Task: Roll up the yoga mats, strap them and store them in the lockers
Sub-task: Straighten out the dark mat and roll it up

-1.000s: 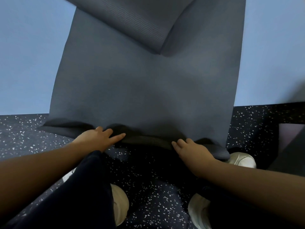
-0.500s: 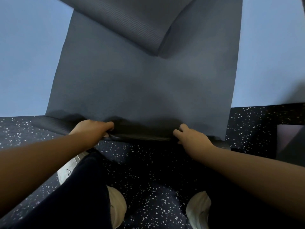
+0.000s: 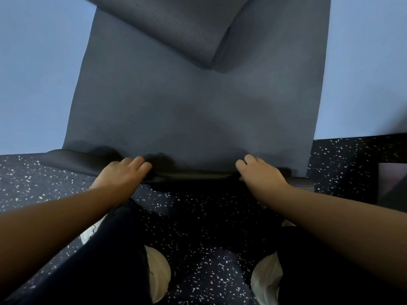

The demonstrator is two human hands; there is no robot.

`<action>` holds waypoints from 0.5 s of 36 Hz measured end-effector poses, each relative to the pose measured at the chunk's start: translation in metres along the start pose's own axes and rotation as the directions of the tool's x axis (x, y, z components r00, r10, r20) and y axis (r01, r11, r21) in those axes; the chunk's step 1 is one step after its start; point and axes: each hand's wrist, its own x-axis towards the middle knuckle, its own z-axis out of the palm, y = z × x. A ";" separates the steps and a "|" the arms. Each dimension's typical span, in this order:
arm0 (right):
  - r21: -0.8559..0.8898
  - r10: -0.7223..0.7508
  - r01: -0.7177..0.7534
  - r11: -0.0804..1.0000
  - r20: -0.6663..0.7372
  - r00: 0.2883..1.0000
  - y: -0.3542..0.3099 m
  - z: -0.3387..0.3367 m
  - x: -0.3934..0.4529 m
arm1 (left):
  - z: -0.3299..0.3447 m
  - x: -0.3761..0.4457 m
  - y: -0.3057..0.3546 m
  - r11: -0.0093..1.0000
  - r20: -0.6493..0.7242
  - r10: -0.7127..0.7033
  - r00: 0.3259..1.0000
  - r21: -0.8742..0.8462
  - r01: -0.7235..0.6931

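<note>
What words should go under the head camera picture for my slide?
Two hands, left hand and right hand, start rolling the near end of a grey yoga mat on a speckled floor.

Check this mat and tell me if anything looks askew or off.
Two things. The far end of the mat is folded back on a slant, so it does not lie flat. The roll under the left hand and right hand looks uneven: thick at its left end, thinner in the middle.

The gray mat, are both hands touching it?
Touching. The head view shows the left hand and the right hand lying on the rolled near edge of the gray mat, fingers curled over the roll.
</note>
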 end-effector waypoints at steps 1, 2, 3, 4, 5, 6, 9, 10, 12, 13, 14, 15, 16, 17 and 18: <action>0.020 0.007 -0.007 1.000 0.011 1.000 0.000 0.002 0.001 | 0.002 -0.002 -0.001 1.000 -0.048 0.028 0.998 0.011 -0.027; 0.031 0.011 -0.011 0.999 0.019 1.000 0.001 0.003 0.002 | 0.005 -0.004 -0.002 0.999 -0.096 0.049 0.994 0.024 -0.047; 0.035 0.013 -0.013 0.999 0.020 1.000 0.001 0.004 0.002 | 0.006 -0.005 -0.002 0.998 -0.112 0.054 0.992 0.032 -0.050; 0.028 0.018 -0.018 0.999 0.019 1.000 0.002 0.004 0.002 | 0.006 -0.007 -0.002 0.998 -0.108 0.059 0.992 0.044 -0.054; 0.021 0.025 -0.025 0.999 0.019 1.000 0.002 0.003 0.002 | 0.005 -0.009 -0.002 0.997 -0.092 0.060 0.994 0.062 -0.054; 0.018 0.030 -0.030 0.999 0.021 0.999 0.001 0.003 0.002 | 0.005 -0.011 -0.002 0.995 -0.088 0.065 0.994 0.085 -0.057; 0.018 0.039 -0.040 0.999 0.025 0.999 -0.003 0.002 0.001 | 0.001 -0.013 -0.003 0.991 -0.111 0.004 0.994 0.134 0.011; 0.013 0.040 -0.041 0.999 0.026 0.999 -0.003 0.001 0.001 | 0.000 -0.013 -0.003 0.991 -0.145 -0.008 0.989 0.132 0.028; 0.000 0.033 -0.033 0.999 0.028 0.999 -0.002 0.000 -0.002 | 0.000 -0.014 -0.002 0.993 -0.211 -0.008 0.977 0.114 0.033; -0.009 0.027 -0.027 1.000 0.028 0.999 -0.002 -0.001 -0.003 | 0.000 -0.014 -0.001 0.994 -0.226 -0.013 0.974 0.101 0.037; -0.015 0.029 -0.028 0.999 0.022 0.999 -0.002 -0.001 -0.004 | 0.001 -0.013 0.000 0.996 -0.226 -0.030 0.974 0.081 0.049; -0.018 0.035 -0.035 0.999 0.011 0.999 -0.002 -0.002 -0.005 | 0.001 -0.013 0.000 0.996 -0.212 -0.057 0.975 0.054 0.070; -0.018 0.041 -0.041 0.999 -0.002 0.999 -0.002 -0.003 -0.007 | 0.000 -0.011 0.000 0.996 -0.196 -0.081 0.977 0.032 0.089; -0.020 0.046 -0.046 0.999 -0.015 0.999 -0.003 -0.004 -0.008 | -0.002 -0.010 0.000 0.995 -0.177 -0.095 0.980 0.019 0.099; -0.020 0.051 -0.052 0.998 -0.027 0.998 -0.004 -0.005 -0.009 | -0.004 -0.008 -0.001 0.995 -0.159 -0.092 0.983 0.019 0.096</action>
